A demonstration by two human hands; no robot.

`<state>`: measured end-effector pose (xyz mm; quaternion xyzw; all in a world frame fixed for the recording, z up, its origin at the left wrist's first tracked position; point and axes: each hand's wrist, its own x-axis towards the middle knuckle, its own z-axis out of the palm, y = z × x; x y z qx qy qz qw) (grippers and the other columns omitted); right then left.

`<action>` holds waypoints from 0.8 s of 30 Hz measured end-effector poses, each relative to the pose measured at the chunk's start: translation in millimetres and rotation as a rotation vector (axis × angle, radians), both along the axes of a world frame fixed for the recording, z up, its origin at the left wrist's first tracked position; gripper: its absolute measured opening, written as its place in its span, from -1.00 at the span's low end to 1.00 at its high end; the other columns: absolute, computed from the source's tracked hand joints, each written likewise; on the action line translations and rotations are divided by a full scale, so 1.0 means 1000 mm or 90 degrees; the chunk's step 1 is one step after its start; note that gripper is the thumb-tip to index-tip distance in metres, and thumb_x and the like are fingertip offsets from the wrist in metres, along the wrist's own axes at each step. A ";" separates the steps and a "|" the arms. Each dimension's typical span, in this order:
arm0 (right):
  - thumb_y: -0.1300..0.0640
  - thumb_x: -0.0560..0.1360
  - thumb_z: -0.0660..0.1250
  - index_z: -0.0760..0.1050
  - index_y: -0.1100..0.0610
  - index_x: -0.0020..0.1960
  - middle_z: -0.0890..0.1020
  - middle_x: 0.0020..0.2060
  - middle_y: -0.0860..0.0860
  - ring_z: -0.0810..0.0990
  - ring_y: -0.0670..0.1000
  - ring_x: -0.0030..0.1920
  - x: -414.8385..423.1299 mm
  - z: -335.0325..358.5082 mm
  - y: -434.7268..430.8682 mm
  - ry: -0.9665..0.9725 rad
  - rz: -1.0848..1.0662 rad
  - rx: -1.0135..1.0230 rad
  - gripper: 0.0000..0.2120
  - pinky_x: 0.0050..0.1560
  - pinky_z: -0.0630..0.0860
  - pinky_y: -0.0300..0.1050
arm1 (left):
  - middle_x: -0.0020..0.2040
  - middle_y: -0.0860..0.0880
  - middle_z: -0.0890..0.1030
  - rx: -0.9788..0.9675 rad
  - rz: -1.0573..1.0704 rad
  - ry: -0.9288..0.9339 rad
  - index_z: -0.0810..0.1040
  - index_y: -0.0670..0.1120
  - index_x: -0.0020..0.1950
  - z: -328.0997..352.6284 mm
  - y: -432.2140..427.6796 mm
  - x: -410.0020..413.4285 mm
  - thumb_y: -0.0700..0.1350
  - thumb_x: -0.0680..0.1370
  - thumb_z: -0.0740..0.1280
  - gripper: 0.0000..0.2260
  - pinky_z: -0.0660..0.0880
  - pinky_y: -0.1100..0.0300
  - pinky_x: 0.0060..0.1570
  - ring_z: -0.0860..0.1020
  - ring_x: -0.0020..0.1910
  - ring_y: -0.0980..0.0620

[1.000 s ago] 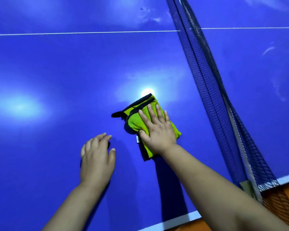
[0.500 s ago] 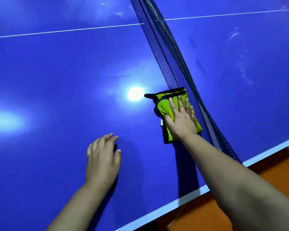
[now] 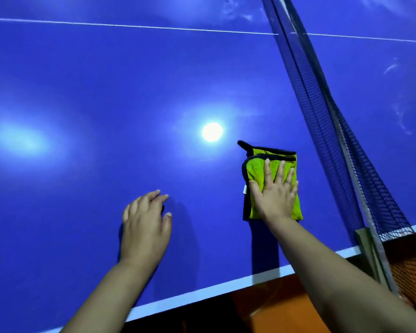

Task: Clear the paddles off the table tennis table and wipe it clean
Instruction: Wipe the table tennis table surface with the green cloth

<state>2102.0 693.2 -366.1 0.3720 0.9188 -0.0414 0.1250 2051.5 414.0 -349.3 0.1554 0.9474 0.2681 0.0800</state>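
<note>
1. Two hands are over the blue table (image 3: 82, 92), and no paddle shows on the stretch in view. The left hand (image 3: 145, 227), farthest left, holds nothing. Its fingers are loosely bent, with the tips seemingly resting on the surface as a brace.
2. Right of a bright lamp reflection (image 3: 212, 132), the cloth (image 3: 257, 169) lies flat on the tabletop, near the white edge line.
3. The cloth is a folded green pad with black trim, and it looks soft, light and limp. It would probably bunch if shoved from one corner. A flat palm over the middle should move it best, and pinching the whole folded stack should lift it.
4. Its long axis runs away from the near edge, roughly along the net. The black-bound edges are at the far end, where one corner pokes out to the upper left.
5. The right hand (image 3: 274, 198) presses the cloth's near half with straight, spread fingers that are not curled round it.
6. The net (image 3: 327, 131) stands just beside the cloth without touching it.
</note>
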 end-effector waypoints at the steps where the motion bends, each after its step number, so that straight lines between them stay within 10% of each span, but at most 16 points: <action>1: -0.25 0.58 0.05 -0.22 -0.13 0.56 -0.18 0.57 0.09 -0.26 0.17 0.54 -0.009 -0.001 -0.020 0.002 0.016 -0.002 -0.32 0.49 -0.24 0.16 | 0.19 -0.08 0.54 -0.002 0.014 -0.005 0.56 -0.12 0.17 -0.001 -0.018 0.000 -0.12 0.45 0.28 -0.69 0.29 -0.06 0.23 0.44 0.18 -0.12; 15: -0.25 0.54 -0.02 -0.14 -0.14 0.57 -0.15 0.57 0.09 -0.24 0.21 0.54 -0.097 -0.012 -0.300 0.030 0.405 -0.050 -0.34 0.48 -0.22 0.24 | 0.19 -0.11 0.55 -0.068 0.152 -0.012 0.56 -0.14 0.16 -0.005 -0.206 0.016 -0.15 0.45 0.32 -0.71 0.34 -0.12 0.18 0.47 0.17 -0.17; 24: -0.20 0.42 0.07 0.18 -0.13 0.53 0.14 0.55 0.06 0.00 0.17 0.56 -0.022 -0.023 -0.302 0.109 0.618 -0.115 -0.33 0.49 0.00 0.21 | 0.24 -0.13 0.51 -0.085 0.141 -0.024 0.49 -0.16 0.26 -0.002 -0.181 0.030 -0.23 0.38 0.46 -0.54 0.33 -0.11 0.19 0.43 0.22 -0.17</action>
